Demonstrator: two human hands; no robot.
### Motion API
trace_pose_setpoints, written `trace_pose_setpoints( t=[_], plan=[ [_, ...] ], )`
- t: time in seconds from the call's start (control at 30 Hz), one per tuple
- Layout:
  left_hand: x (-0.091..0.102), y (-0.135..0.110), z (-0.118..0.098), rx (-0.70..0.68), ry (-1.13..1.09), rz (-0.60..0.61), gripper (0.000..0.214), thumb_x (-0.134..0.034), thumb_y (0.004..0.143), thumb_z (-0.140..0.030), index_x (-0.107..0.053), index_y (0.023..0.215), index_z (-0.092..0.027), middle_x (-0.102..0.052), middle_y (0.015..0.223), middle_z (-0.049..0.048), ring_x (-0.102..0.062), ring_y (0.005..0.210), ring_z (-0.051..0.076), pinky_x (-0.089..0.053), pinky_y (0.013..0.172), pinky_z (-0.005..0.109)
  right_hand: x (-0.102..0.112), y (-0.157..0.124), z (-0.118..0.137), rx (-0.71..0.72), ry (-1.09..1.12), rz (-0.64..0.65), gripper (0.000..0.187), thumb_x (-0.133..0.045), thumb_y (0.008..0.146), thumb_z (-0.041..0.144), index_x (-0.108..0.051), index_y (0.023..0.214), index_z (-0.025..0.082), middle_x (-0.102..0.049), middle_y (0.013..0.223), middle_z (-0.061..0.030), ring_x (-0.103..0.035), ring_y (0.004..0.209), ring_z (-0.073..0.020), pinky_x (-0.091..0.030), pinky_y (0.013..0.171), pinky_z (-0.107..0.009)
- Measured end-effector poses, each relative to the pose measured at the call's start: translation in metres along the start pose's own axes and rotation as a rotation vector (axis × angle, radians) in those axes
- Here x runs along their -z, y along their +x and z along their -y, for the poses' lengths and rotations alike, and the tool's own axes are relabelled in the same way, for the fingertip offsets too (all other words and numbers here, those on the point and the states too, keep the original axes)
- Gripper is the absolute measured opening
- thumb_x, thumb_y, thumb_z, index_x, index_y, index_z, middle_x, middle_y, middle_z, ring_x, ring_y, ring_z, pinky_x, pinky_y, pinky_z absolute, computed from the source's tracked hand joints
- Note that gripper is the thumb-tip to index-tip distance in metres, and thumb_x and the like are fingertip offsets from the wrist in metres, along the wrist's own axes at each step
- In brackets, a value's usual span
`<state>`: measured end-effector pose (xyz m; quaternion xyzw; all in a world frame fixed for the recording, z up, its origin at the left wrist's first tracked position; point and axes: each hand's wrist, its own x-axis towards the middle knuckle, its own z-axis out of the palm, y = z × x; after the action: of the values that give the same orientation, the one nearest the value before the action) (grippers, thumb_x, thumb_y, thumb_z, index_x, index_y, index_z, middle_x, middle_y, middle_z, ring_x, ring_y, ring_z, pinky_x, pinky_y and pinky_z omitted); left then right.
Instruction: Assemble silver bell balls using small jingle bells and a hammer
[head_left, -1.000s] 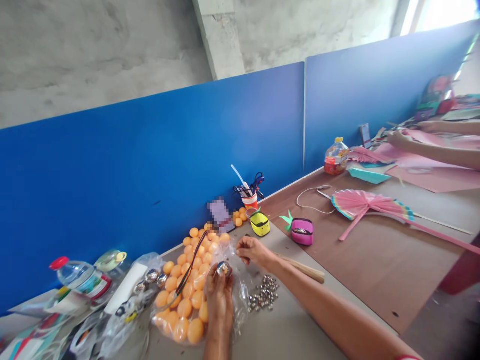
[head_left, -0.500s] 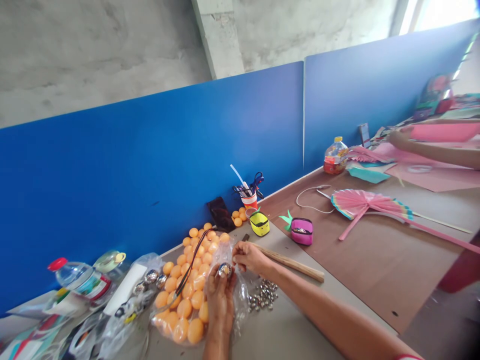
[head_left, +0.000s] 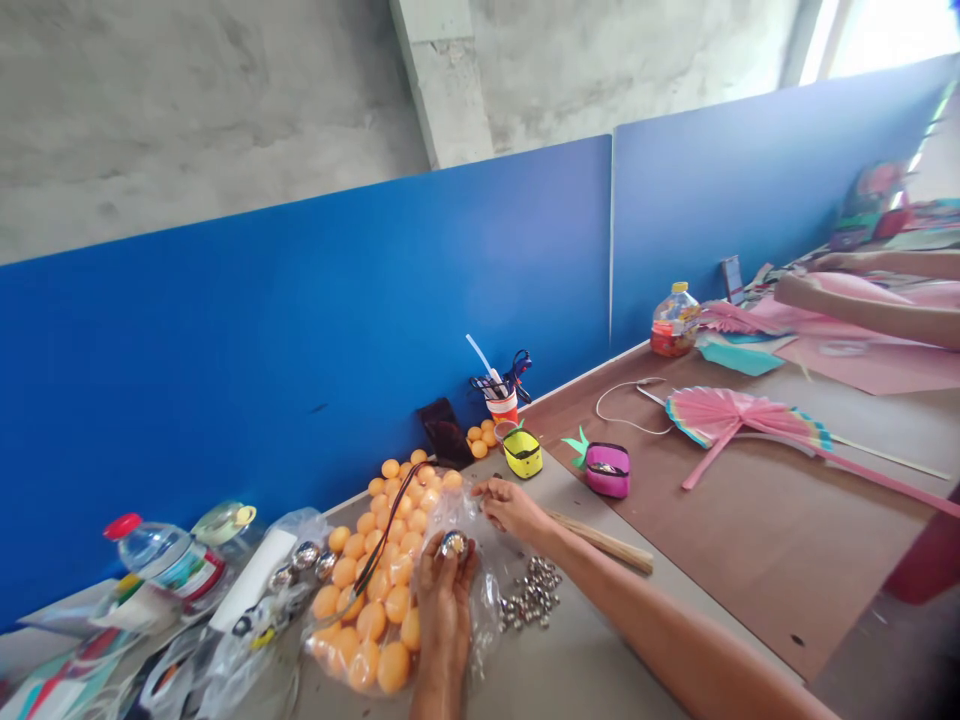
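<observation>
My left hand (head_left: 444, 600) is closed round a shiny silver ball (head_left: 454, 544), which sits up at the fingertips. To the right and slightly above it is my right hand (head_left: 514, 508), with thumb and fingers pinched together; whatever is between them is too small or hidden to make out. Under and beside the hands lies a clear plastic bag (head_left: 486, 590). Orange balls (head_left: 373, 618) fill the bag's left part, with a dark cord (head_left: 386, 535) across them. A pile of small silver beads (head_left: 531, 592) lies below my right forearm, and a wooden stick (head_left: 611, 545) passes behind it.
Yellow (head_left: 523, 455) and magenta (head_left: 607, 470) small pouches stand beyond the hands, near a cup of tools (head_left: 502, 405). Bottles (head_left: 176, 565) and more silver balls (head_left: 306, 555) crowd the left. A pink folded fan (head_left: 739, 410) lies right; another person's arms (head_left: 862, 305) reach over pink sheets.
My right hand has drawn slightly up and away from the silver ball, its fingers still pinched. My left hand keeps its hold. The other person's second arm shows more clearly.
</observation>
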<state>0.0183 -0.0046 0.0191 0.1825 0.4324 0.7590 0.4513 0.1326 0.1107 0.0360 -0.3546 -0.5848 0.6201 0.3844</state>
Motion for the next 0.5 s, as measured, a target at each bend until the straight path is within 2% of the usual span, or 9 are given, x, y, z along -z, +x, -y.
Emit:
trace_pose_setpoints(
  t=[0.07, 0.13, 0.23, 0.33, 0.5],
  plan=[
    [0.0, 0.0, 0.001, 0.0, 0.015, -0.004, 0.049, -0.092, 0.059, -0.038, -0.068, 0.098, -0.02, -0.074, 0.096, 0.0051, -0.075, 0.087, 0.024, -0.06, 0.081, 0.036, 0.004, 0.004, -0.001, 0.099, -0.189, -0.091, 0.034, -0.051, 0.074, 0.009, -0.069, 0.101, 0.015, -0.057, 0.059, 0.0046, -0.05, 0.053, -0.012, -0.04, 0.056, -0.024],
    [0.0, 0.001, 0.002, -0.01, 0.031, -0.011, 0.05, -0.091, 0.059, -0.04, -0.068, 0.099, -0.02, -0.074, 0.098, 0.0065, -0.075, 0.087, 0.024, -0.06, 0.081, 0.038, 0.007, 0.005, -0.002, 0.186, -0.392, -0.134, 0.035, -0.047, 0.076, 0.007, -0.073, 0.097, 0.015, -0.069, 0.074, -0.0022, -0.062, 0.071, -0.0158, -0.047, 0.071, -0.026],
    [0.001, 0.003, 0.006, -0.019, 0.044, -0.028, 0.052, -0.091, 0.058, -0.042, -0.068, 0.099, -0.02, -0.073, 0.1, 0.0079, -0.074, 0.087, 0.025, -0.059, 0.083, 0.04, 0.009, 0.001, -0.001, 0.195, -0.687, -0.046, 0.033, -0.046, 0.078, 0.005, -0.076, 0.084, 0.016, -0.077, 0.092, -0.0093, -0.069, 0.089, -0.0207, -0.048, 0.084, -0.029],
    [0.001, 0.004, 0.007, -0.021, 0.051, -0.041, 0.052, -0.091, 0.057, -0.042, -0.067, 0.098, -0.021, -0.072, 0.101, 0.0086, -0.073, 0.087, 0.025, -0.059, 0.085, 0.043, 0.007, -0.006, 0.002, 0.139, -0.903, 0.087, 0.028, -0.051, 0.078, 0.006, -0.077, 0.082, 0.016, -0.078, 0.094, -0.0129, -0.071, 0.09, -0.0251, -0.049, 0.08, -0.031],
    [0.002, 0.003, 0.007, -0.005, 0.045, -0.057, 0.052, -0.091, 0.059, -0.039, -0.066, 0.1, -0.022, -0.071, 0.108, 0.0095, -0.074, 0.091, 0.027, -0.06, 0.086, 0.043, 0.002, -0.015, 0.003, 0.11, -1.107, 0.153, 0.021, -0.061, 0.072, 0.005, -0.076, 0.08, 0.017, -0.078, 0.087, -0.0165, -0.072, 0.082, -0.0308, -0.048, 0.07, -0.034]
  ],
)
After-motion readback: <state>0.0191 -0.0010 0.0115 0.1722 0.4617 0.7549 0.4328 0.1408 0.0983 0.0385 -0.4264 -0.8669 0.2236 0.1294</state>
